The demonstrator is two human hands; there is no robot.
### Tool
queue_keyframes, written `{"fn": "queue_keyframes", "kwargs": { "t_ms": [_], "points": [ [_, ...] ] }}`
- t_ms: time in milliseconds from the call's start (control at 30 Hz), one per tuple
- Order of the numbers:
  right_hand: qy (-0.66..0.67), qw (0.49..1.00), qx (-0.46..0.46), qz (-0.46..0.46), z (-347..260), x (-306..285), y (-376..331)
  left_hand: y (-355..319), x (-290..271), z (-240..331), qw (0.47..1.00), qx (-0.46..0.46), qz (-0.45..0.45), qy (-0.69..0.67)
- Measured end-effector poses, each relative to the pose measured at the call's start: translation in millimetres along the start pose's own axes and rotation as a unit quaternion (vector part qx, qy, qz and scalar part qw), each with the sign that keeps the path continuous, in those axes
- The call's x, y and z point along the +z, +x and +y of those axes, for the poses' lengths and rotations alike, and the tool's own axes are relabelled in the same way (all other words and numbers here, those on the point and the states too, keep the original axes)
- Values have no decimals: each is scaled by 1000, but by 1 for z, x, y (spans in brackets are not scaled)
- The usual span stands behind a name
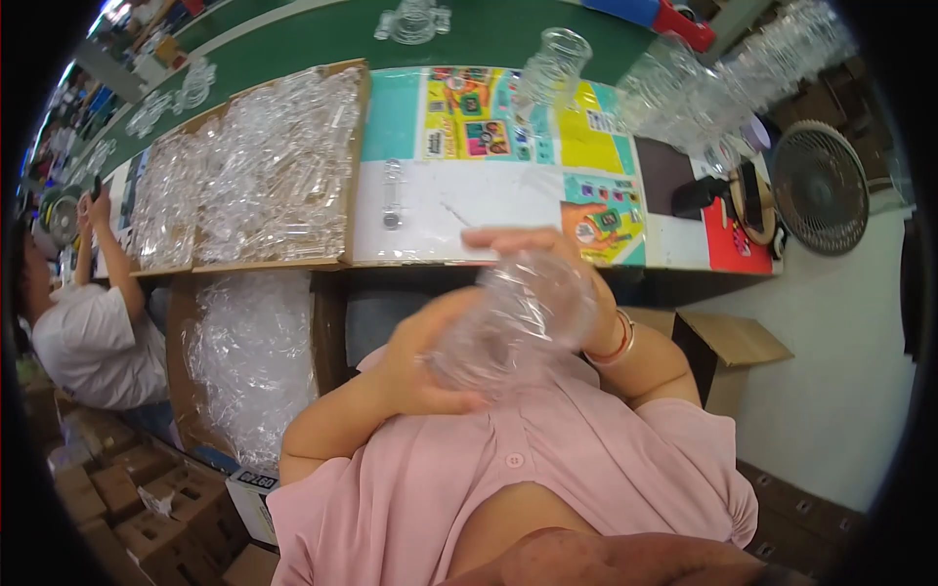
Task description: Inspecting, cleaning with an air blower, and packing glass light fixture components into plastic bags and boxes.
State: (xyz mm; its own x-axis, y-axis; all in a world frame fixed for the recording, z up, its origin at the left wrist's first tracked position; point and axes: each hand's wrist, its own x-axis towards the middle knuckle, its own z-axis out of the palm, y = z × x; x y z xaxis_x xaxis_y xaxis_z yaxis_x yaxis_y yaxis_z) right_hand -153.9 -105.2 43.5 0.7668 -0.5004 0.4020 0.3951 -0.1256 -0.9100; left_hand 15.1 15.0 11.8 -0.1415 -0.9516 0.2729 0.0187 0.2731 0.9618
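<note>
Both my hands hold one clear plastic container [513,317] close to my chest, below the table's front edge. My left hand [415,361] cups its lower left side. My right hand [532,244] wraps over its top and far side; a pink band circles that wrist. The container looks blurred. On the table lies a small clear part [392,195] on the white sheet [459,210].
A cardboard tray [264,166] of clear plastic pieces lies left on the table. A second box [249,361] of them stands below. Stacked clear jars [723,83] stand far right, one jar [552,63] at centre. A fan [819,186] sits right. Another person [93,322] works at left.
</note>
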Motion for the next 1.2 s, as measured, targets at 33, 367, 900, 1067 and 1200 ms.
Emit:
{"fn": "queue_keyframes", "kwargs": {
  "t_ms": [33, 367, 900, 1067, 1200],
  "points": [
    [126, 988, 84, -8, -8, 12, -8, 2, -1, 4, 1000, 1, 10, 7],
    [125, 970, -94, -185, 4, 8, -48, -6, 28, 18, 959, 212, -113, 150],
    [-368, 898, -218, 108, 42, 4, -9, 13, 24, -14, 974, 88, 145, 152],
    [11, 987, 70, 142, 42, 16, -12, 1, -10, -6, 928, 91, 204, 298],
    [375, 876, 300, -41, 60, 9, -15, -3, -20, -24, 940, 32, 290, -175]
  ]
}}
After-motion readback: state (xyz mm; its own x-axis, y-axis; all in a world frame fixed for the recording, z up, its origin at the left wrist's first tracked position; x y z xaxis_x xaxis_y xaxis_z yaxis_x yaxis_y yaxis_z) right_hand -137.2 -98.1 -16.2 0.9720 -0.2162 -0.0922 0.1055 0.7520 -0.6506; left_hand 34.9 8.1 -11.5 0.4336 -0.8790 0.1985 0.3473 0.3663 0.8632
